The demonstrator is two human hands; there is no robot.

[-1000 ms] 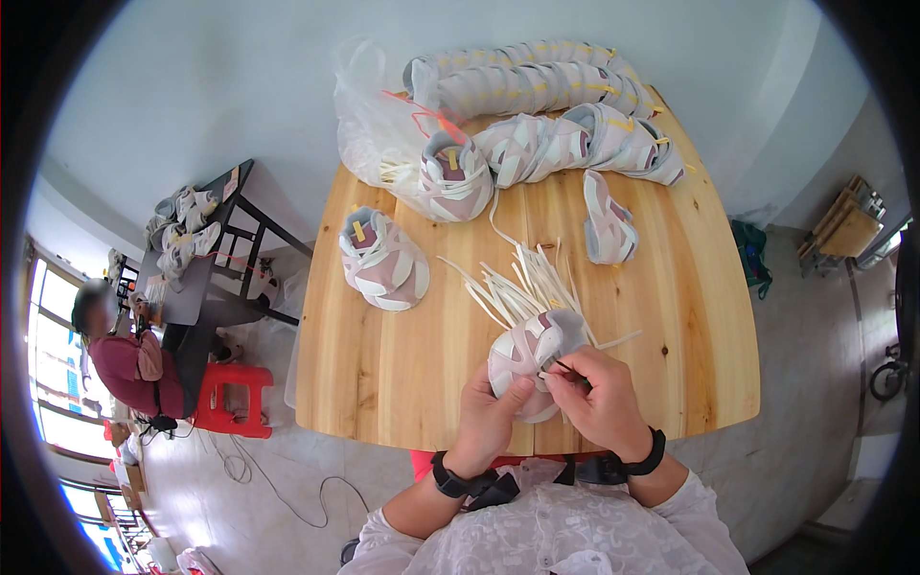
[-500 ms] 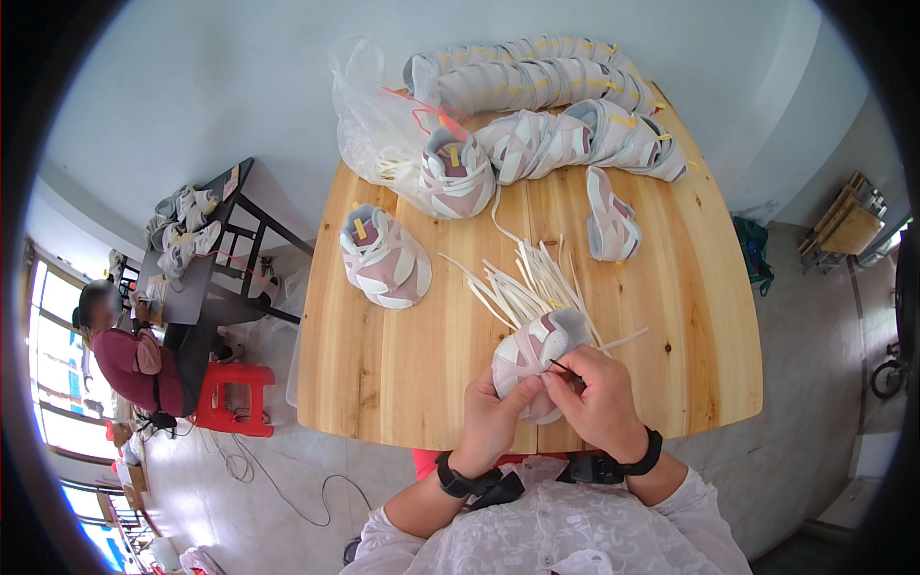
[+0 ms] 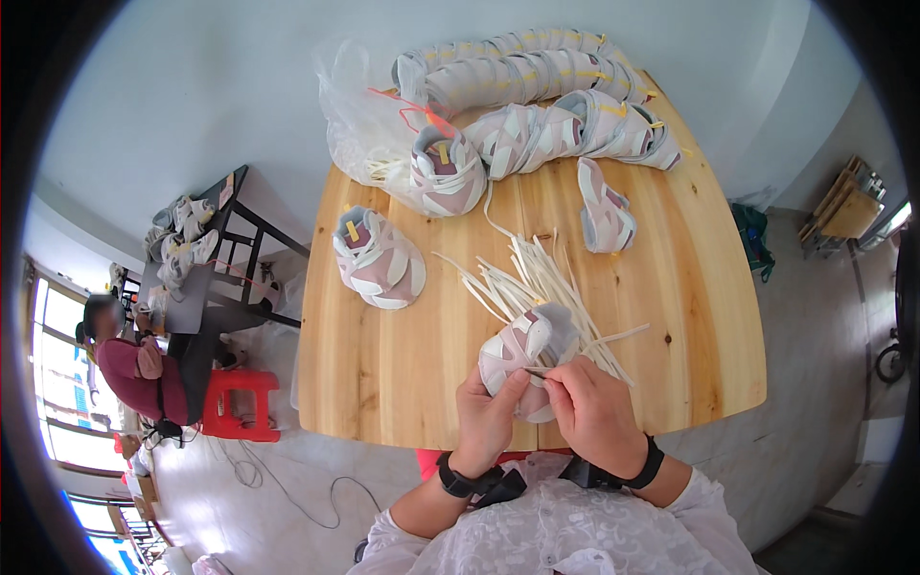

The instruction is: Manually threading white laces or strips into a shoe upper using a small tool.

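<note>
Near the table's front edge, my left hand (image 3: 487,414) grips a pink, white and grey shoe upper (image 3: 505,347) from its left side, thumb pressed on its front. My right hand (image 3: 586,407) is pinched at the upper's lacing edge. A thin, narrow piece shows at its fingertips; whether it is a lace end or a small tool is too small to tell. Just beyond lies a loose bundle of cream shoelaces (image 3: 537,273), partly hidden behind the upper. One laced upper (image 3: 379,259) stands to the left, and a flattened upper (image 3: 605,213) lies to the right.
Rows of nested uppers (image 3: 537,81) line the table's far edge. A laced upper (image 3: 448,177) stands beside a clear plastic bag (image 3: 350,125) with a red string. At left, a person (image 3: 144,374) sits on a red stool (image 3: 240,402) by a dark table (image 3: 192,307); cables cross the floor.
The upper in my hands has shifted slightly left and tilted. My right fingers have changed their pinch, and a pale strip now shows where a dark thin piece did. The whole view has shifted slightly.
</note>
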